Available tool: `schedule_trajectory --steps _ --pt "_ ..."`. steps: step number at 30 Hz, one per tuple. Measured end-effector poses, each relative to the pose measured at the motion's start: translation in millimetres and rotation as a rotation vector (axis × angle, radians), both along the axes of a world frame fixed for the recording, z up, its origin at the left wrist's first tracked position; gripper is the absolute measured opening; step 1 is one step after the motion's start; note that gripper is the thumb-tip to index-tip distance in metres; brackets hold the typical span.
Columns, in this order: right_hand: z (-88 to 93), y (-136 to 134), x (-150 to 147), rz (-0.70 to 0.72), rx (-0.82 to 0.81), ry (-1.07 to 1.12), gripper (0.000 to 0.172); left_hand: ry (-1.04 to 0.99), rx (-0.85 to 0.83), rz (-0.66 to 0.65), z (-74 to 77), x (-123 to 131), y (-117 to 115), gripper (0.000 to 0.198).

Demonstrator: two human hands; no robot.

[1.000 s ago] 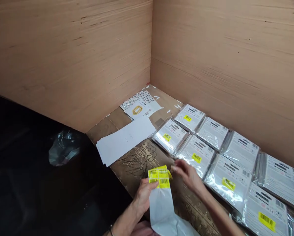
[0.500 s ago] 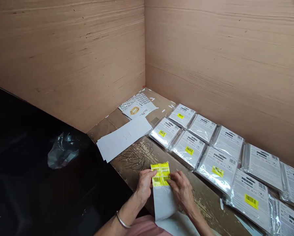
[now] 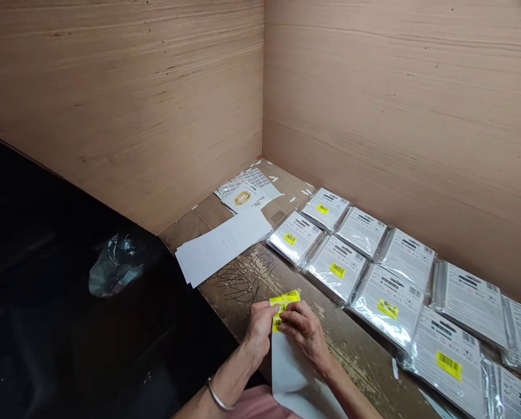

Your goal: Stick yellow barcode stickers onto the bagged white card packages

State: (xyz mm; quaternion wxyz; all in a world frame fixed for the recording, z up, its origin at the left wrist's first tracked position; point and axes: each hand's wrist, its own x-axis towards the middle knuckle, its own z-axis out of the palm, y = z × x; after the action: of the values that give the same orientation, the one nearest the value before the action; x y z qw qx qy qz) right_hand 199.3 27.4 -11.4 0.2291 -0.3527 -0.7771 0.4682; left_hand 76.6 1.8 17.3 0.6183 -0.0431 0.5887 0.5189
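Note:
A label sheet (image 3: 289, 366) with yellow barcode stickers at its top hangs over the near edge of the table, its lower part bare white backing. My left hand (image 3: 259, 326) grips the sheet's left edge, thumb on the stickers. Over the stickers lies my right hand (image 3: 306, 331), fingers bent and pinched at the yellow labels; the fingertips cover what they hold. To the right stand rows of flat plastic-wrapped packs (image 3: 386, 299), white with printed text. Several packs carry a yellow barcode sticker (image 3: 449, 365), while others have none showing.
White paper sheets (image 3: 223, 244) lie on the worn brown table (image 3: 238, 285). Behind them are printed sheets (image 3: 249, 192) near the corner of two wooden walls (image 3: 374, 105). A clear plastic bag (image 3: 114, 270) rests on the dark surface at left.
My right hand has moved left across the sheet, its fingers now bunched over the yellow stickers near my left thumb. The view has shifted slightly.

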Motion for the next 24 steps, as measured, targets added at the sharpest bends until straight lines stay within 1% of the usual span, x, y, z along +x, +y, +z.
schedule_trajectory --steps 4,8,12,15,18,20,21,22,24 --pt "-3.0 0.1 -2.6 -0.03 -0.091 0.082 0.002 0.002 0.051 -0.043 1.7 0.6 -1.3 0.012" --pt "-7.6 -0.3 -7.4 -0.088 -0.153 0.046 0.015 0.023 0.088 -0.071 -6.9 1.5 -5.5 0.014" --pt "-7.4 0.8 -10.7 -0.063 -0.177 -0.02 0.019 0.089 0.11 -0.1 -19.9 1.2 -8.1 0.015" --pt "-3.6 -3.3 -10.3 -0.038 -0.118 -0.032 0.016 0.132 0.104 -0.082 -25.6 -0.8 -7.9 0.014" --pt "3.4 -13.4 -6.9 0.019 0.053 -0.054 0.011 0.147 0.077 -0.06 -26.6 -3.7 -5.9 0.015" --pt "10.1 -17.1 -2.5 0.052 0.109 -0.038 0.01 0.144 0.035 -0.06 -25.6 -5.8 -3.7 0.017" --pt "14.0 -15.6 0.9 0.037 0.087 -0.013 0.01 0.142 0.008 -0.065 -25.0 -6.8 -2.6 0.019" --pt "18.3 -10.7 5.5 -0.006 0.037 0.016 0.012 0.14 -0.016 -0.074 -24.5 -7.7 -1.5 0.021" --pt "27.5 11.0 19.9 -0.164 -0.108 0.063 0.016 0.132 -0.043 -0.094 -24.6 -9.4 -0.4 0.026"
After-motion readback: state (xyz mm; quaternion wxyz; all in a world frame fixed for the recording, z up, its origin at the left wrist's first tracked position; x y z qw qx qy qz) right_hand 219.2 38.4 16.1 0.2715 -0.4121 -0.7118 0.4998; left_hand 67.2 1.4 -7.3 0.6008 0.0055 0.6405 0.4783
